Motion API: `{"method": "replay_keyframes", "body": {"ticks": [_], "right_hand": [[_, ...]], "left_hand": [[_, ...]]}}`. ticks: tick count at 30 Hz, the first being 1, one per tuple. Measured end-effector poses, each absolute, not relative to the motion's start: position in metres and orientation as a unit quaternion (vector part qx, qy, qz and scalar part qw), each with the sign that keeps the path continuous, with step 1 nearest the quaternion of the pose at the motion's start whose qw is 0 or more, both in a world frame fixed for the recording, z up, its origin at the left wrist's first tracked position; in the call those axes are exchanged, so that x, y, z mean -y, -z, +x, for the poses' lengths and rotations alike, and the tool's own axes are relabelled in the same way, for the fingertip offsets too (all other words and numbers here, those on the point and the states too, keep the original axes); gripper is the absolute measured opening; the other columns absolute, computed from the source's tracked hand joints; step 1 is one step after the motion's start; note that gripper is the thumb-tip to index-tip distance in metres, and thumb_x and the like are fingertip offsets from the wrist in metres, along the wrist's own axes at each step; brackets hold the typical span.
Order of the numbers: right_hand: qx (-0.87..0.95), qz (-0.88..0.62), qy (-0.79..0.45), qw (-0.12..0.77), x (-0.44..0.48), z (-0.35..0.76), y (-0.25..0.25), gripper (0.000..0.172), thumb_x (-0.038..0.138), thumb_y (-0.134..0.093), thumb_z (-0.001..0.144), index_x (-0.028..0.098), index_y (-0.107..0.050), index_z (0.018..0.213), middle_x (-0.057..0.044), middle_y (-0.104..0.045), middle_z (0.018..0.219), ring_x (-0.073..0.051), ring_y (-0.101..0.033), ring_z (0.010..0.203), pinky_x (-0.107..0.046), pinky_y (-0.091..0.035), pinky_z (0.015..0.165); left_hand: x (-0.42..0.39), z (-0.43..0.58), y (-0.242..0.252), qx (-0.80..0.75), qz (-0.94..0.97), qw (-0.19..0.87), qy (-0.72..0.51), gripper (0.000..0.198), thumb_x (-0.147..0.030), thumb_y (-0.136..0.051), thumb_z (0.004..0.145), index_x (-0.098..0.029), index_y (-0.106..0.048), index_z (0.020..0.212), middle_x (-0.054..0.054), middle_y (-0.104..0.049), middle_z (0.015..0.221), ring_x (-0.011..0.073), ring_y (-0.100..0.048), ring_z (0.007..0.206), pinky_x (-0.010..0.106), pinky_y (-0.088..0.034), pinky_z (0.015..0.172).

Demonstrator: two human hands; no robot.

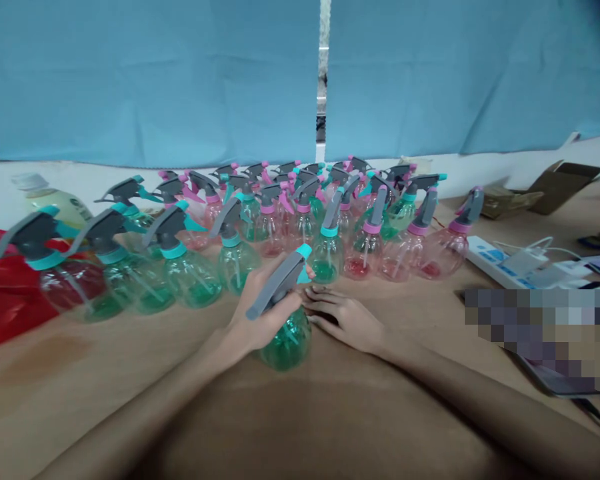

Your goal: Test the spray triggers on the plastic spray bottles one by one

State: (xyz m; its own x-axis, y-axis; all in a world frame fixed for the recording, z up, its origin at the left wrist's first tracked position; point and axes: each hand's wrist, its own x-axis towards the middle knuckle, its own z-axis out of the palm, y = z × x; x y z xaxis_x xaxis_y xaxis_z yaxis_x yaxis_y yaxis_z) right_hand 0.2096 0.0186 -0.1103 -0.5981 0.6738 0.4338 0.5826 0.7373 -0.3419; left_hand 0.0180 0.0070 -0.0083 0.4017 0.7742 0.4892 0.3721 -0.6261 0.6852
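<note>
My left hand [260, 313] is wrapped around the neck of a green spray bottle [286, 343], just under its grey and turquoise trigger head. The bottle stands nearly upright at the front of the table, its nozzle pointing away and to the right. Beside it, to the right, my right hand [347, 317] lies low over the tabletop with its fingers stretched out towards the bottle. I cannot tell whether those fingertips touch it. Right behind my hands stand another green spray bottle [327, 257] and a pink spray bottle [364, 257].
Several more green and pink spray bottles fill the table's back. A red plastic bag [10, 287] and a capped bottle [55, 200] are at the left. To the right are a white power strip [500, 263], a tablet-like device [550, 373] and an opened cardboard box [560, 187].
</note>
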Motion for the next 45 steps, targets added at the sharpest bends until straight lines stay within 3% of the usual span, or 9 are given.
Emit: {"method": "replay_keyframes", "body": {"ticks": [6,11,16,24,31,37,45], "right_hand": [[0.893,-0.35,-0.09,0.268,-0.019,0.212,0.109,0.035,0.033,-0.043,0.092,0.021,-0.056,0.122,-0.006,-0.056,0.128,-0.02,-0.043,0.126,-0.043,-0.035,0.107],[0.896,-0.349,-0.095,0.258,-0.018,0.213,0.107,0.041,0.039,-0.044,0.091,0.02,-0.052,0.126,-0.008,-0.052,0.131,-0.02,-0.041,0.128,-0.042,-0.034,0.107],[0.893,-0.355,-0.097,0.258,-0.017,0.214,0.108,0.045,0.043,-0.044,0.09,0.019,-0.051,0.128,-0.009,-0.051,0.133,-0.021,-0.04,0.128,-0.044,-0.034,0.107],[0.894,-0.359,-0.091,0.252,-0.014,0.213,0.106,0.044,0.042,-0.043,0.091,0.016,-0.053,0.125,-0.01,-0.051,0.133,-0.021,-0.04,0.128,-0.041,-0.033,0.107],[0.892,-0.363,-0.096,0.253,-0.014,0.213,0.107,0.043,0.042,-0.043,0.091,0.018,-0.052,0.126,-0.01,-0.051,0.133,-0.022,-0.04,0.128,-0.044,-0.035,0.106],[0.89,-0.365,-0.096,0.255,-0.014,0.214,0.108,0.043,0.04,-0.043,0.091,0.02,-0.05,0.128,-0.009,-0.049,0.134,-0.022,-0.039,0.129,-0.044,-0.034,0.107],[0.891,-0.363,-0.096,0.254,-0.015,0.214,0.108,0.043,0.041,-0.043,0.091,0.018,-0.051,0.127,-0.01,-0.049,0.134,-0.021,-0.038,0.129,-0.044,-0.034,0.107]], "left_hand": [[-0.007,0.019,0.005,-0.365,0.799,0.24,-0.413,0.006,-0.02,-0.049,0.069,-0.02,-0.053,0.073,-0.002,-0.052,0.064,0.0117,-0.044,0.054,0.026,-0.035,0.05],[-0.006,0.018,0.002,-0.357,0.805,0.26,-0.397,0.011,-0.019,-0.047,0.071,-0.021,-0.055,0.078,0.0,-0.059,0.075,0.0149,-0.052,0.064,0.028,-0.041,0.059],[-0.006,0.02,0.005,-0.371,0.794,0.241,-0.417,0.017,-0.019,-0.049,0.069,-0.022,-0.056,0.084,-0.002,-0.051,0.067,0.0137,-0.045,0.057,0.027,-0.039,0.053],[-0.005,0.022,0.011,-0.378,0.774,0.284,-0.421,0.028,-0.021,-0.049,0.074,-0.02,-0.055,0.101,0.001,-0.055,0.078,0.0161,-0.053,0.069,0.033,-0.049,0.072],[-0.004,0.022,0.014,-0.397,0.757,0.292,-0.429,0.018,-0.024,-0.051,0.075,-0.02,-0.057,0.092,0.003,-0.059,0.082,0.0188,-0.058,0.076,0.034,-0.05,0.072],[-0.005,0.022,0.014,-0.385,0.762,0.292,-0.431,0.035,-0.022,-0.051,0.073,-0.022,-0.057,0.108,0.004,-0.061,0.087,0.019,-0.059,0.074,0.036,-0.051,0.074],[-0.004,0.022,0.011,-0.383,0.769,0.284,-0.425,0.033,-0.023,-0.051,0.074,-0.02,-0.06,0.105,0.004,-0.06,0.081,0.0179,-0.056,0.07,0.035,-0.051,0.069]]}}
